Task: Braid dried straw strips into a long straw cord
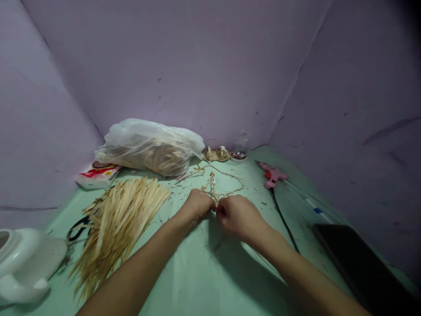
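In the middle of the green table, my left hand (198,204) and my right hand (239,216) meet, nearly touching. Both are closed, with fingers pinched on a thin tan twine (242,183). The twine loops out on the table beyond them. Just past my fingertips, a narrow twisted bundle of the same fibre (212,179) points away from me. My fingers hide the spot where the strands come together. Another thin strand runs under my right forearm.
Dried straw strips (121,219) lie left, near a white ceramic vessel (29,252). Behind are a stuffed plastic bag (154,147), a red-and-white box (98,177), a woven straw piece (217,154) and a clear container (240,152). A pink glue gun (274,174) and dark flat slab (358,263) sit right.
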Demonstrator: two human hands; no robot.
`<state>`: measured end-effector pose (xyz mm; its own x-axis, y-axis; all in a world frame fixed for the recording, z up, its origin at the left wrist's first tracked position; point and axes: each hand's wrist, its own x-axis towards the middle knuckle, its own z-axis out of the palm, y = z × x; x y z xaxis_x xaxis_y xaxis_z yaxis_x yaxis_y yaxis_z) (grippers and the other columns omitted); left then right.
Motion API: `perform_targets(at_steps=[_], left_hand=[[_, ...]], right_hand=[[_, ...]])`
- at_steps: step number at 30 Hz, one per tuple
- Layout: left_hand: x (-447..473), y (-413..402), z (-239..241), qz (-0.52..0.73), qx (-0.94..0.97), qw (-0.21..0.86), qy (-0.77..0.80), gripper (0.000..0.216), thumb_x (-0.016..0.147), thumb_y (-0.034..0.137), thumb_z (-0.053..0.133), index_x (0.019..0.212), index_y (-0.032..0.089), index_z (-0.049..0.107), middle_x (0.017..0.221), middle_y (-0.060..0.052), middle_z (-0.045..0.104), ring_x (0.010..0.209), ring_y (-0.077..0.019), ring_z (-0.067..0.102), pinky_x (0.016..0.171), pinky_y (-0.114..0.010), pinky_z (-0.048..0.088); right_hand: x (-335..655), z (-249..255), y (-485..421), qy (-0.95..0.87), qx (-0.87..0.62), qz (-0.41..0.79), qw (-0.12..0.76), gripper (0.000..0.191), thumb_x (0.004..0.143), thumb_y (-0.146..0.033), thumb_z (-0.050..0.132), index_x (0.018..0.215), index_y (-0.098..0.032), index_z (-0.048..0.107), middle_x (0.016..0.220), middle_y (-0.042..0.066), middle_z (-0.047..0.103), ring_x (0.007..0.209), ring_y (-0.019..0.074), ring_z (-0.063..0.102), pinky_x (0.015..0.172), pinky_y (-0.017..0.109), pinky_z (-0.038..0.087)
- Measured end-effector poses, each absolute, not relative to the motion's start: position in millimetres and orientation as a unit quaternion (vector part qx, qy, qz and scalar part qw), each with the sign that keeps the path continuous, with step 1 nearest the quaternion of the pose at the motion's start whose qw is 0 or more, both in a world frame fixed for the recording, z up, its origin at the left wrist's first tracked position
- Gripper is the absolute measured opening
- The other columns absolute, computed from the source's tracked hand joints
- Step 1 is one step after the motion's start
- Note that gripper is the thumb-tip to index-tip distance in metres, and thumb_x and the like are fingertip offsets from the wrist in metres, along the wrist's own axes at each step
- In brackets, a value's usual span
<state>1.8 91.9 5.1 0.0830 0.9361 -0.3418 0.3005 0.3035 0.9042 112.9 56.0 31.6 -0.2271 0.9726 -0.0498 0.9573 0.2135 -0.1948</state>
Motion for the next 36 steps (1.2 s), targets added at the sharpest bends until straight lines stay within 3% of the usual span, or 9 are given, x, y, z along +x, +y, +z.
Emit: perform_targets(at_steps=[5, 10, 14, 17, 22, 28, 36], left_hand=[[-1.2, 89.6, 12.4, 0.308, 0.458, 0.577, 0.602, 0.023, 0.043, 0.003, 0.046, 0.038, 0.017, 0.028, 0.032, 0.007, 0.025, 0.032, -0.003, 0.021, 0.035, -0.02, 0.008], [-6.3, 92.1, 7.8, 0.272, 0.498, 0.581, 0.583, 0.009, 0.042, 0.003, 0.046, 0.043, 0.011, 0.048, 0.036, 0.004, 0.038, 0.035, -0.0048, 0.03, 0.037, -0.019, 0.018], [-11.3, 93.9, 10.9, 0.256, 0.523, 0.573, 0.577, 0.004, 0.045, 0.007, 0.05, 0.046, 0.011, 0.051, 0.038, 0.003, 0.039, 0.038, -0.0049, 0.03, 0.039, -0.019, 0.019], [-14.0, 94.0, 14.8, 0.245, 0.53, 0.574, 0.574, 0.003, 0.047, 0.009, 0.051, 0.048, 0.011, 0.051, 0.037, 0.004, 0.038, 0.037, -0.0048, 0.03, 0.039, -0.02, 0.018], [-14.1, 93.7, 17.8, 0.233, 0.541, 0.583, 0.559, 0.003, 0.049, 0.01, 0.05, 0.048, 0.013, 0.049, 0.036, 0.005, 0.034, 0.036, -0.0041, 0.024, 0.04, -0.021, 0.014], [-17.6, 98.1, 15.4, 0.183, 0.621, 0.525, 0.552, 0.005, 0.052, 0.01, 0.049, 0.047, 0.013, 0.049, 0.039, 0.005, 0.036, 0.039, -0.0051, 0.028, 0.042, -0.021, 0.02], [-27.2, 100.3, 21.7, 0.091, 0.755, 0.351, 0.545, 0.018, 0.059, 0.018, 0.047, 0.061, 0.011, 0.064, 0.051, -0.001, 0.054, 0.049, -0.0107, 0.044, 0.047, -0.021, 0.029]], right_hand=[[95.3, 33.5, 42.1, -0.8, -0.593, 0.085, -0.025, 0.024, 0.068, -0.013, 0.048, 0.078, -0.014, 0.07, 0.074, 0.014, 0.068, 0.067, 0.0203, 0.061, 0.056, 0.025, 0.035], [103.5, 35.2, 44.7, -0.81, -0.566, 0.153, -0.01, 0.018, 0.064, -0.014, 0.053, 0.073, -0.015, 0.069, 0.071, 0.011, 0.067, 0.063, 0.0193, 0.06, 0.052, 0.024, 0.036], [129.9, 37.8, 66.4, -0.728, -0.566, 0.37, 0.109, 0.013, 0.066, -0.022, 0.055, 0.062, -0.015, 0.065, 0.052, 0.003, 0.06, 0.044, 0.0104, 0.05, 0.042, 0.02, 0.033], [138.8, 33.7, 81.0, -0.558, -0.641, 0.466, 0.247, 0.014, 0.069, -0.023, 0.054, 0.075, -0.013, 0.062, 0.047, 0.0, 0.054, 0.035, 0.0087, 0.045, 0.035, 0.02, 0.034], [124.1, 20.4, 82.5, -0.439, -0.529, 0.671, 0.277, 0.005, 0.067, -0.01, 0.052, 0.068, -0.012, 0.057, 0.051, 0.0, 0.054, 0.04, 0.0097, 0.052, 0.039, 0.021, 0.044], [116.1, 10.9, 81.7, -0.451, -0.55, 0.644, 0.283, 0.012, 0.068, -0.008, 0.05, 0.057, -0.011, 0.052, 0.046, -0.002, 0.05, 0.035, 0.0057, 0.044, 0.035, 0.019, 0.044], [116.1, 0.8, 83.8, -0.472, -0.555, 0.623, 0.285, 0.012, 0.064, -0.01, 0.052, 0.053, -0.013, 0.048, 0.041, -0.003, 0.048, 0.031, 0.0056, 0.041, 0.031, 0.018, 0.039]])
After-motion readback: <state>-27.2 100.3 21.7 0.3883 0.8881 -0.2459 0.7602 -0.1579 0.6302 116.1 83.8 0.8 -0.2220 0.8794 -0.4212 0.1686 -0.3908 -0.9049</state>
